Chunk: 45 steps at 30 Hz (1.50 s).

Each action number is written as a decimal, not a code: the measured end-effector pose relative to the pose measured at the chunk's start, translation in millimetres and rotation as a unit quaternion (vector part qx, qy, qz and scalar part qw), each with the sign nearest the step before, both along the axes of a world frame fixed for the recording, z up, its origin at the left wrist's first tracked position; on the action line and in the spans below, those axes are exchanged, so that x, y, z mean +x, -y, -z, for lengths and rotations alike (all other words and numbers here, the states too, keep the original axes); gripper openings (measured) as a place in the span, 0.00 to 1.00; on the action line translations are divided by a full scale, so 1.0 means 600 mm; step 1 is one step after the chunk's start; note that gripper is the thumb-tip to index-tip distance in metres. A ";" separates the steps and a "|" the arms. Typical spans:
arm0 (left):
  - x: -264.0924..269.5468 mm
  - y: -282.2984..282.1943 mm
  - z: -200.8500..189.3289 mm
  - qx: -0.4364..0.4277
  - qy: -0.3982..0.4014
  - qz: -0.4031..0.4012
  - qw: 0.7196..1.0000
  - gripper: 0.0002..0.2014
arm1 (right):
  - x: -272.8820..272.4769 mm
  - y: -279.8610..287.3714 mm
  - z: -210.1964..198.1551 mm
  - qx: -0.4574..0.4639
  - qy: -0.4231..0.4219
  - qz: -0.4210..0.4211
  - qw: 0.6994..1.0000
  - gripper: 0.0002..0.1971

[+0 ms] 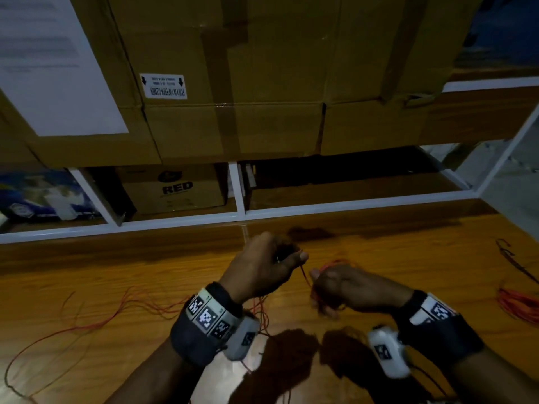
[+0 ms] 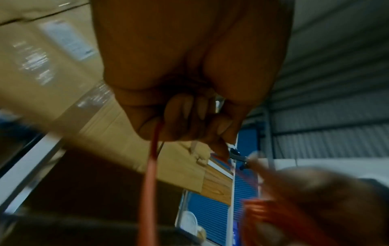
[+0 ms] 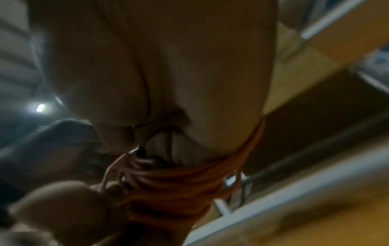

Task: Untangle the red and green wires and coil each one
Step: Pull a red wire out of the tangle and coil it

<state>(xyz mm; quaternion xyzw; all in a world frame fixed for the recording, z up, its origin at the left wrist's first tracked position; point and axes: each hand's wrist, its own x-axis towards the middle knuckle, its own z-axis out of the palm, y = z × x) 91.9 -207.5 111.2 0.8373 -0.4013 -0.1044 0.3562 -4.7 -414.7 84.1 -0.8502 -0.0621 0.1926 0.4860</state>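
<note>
Dim room, wooden table (image 1: 145, 275), stacked cardboard boxes (image 1: 262, 83) behind

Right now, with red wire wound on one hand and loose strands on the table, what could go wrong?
1. The red coil sits wrapped around the right hand; pulling too tight could make it hard to slip off without collapsing.
2. The left hand feeds wire from the loose red strands spread on the table; a crossing could snag and knot.
3. Any green wire is hard to see in this dim light and might get wound in.
</note>
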 end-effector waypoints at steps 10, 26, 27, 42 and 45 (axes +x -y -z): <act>0.049 0.047 -0.034 -0.096 -0.147 0.069 0.982 0.21 | -0.020 -0.054 -0.051 0.410 -0.077 -0.100 0.903 0.22; -0.059 0.072 0.081 -0.153 -0.366 0.128 0.909 0.14 | 0.019 0.003 -0.135 0.475 0.273 0.329 0.769 0.23; -0.065 0.068 0.089 -0.145 -0.338 0.114 0.923 0.14 | 0.029 0.015 -0.121 0.369 0.325 0.355 0.795 0.23; 0.009 -0.005 0.029 -0.079 0.063 0.033 0.994 0.10 | 0.009 -0.016 -0.005 0.071 0.042 0.052 0.995 0.36; 0.025 0.002 0.001 -0.182 0.015 0.107 0.977 0.06 | 0.000 -0.022 -0.017 0.276 -0.068 0.009 0.959 0.33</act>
